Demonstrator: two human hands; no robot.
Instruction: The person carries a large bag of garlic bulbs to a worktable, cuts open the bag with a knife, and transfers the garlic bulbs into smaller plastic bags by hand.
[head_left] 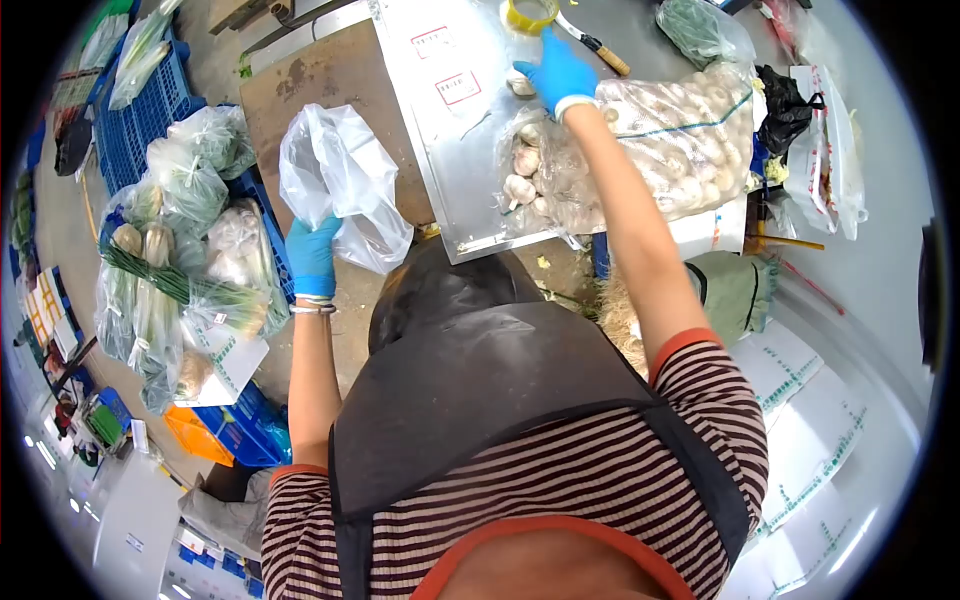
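My left hand, in a blue glove, is closed on the lower edge of a clear plastic bag. The bag hangs loosely spread over a brown board. My right hand, also blue-gloved, reaches over the metal table with thumb and index finger apart. Its index fingertip is at the edge of a yellow tape roll; whether it touches is unclear. A garlic bulb lies just below the thumb. Under my right forearm rests a large clear sack of garlic, its left end open with bulbs showing.
A knife with a wooden handle lies beyond my right hand. Bagged vegetables sit on blue crates at left. The brown board adjoins the table. A black bag is at far right, with white boxes below.
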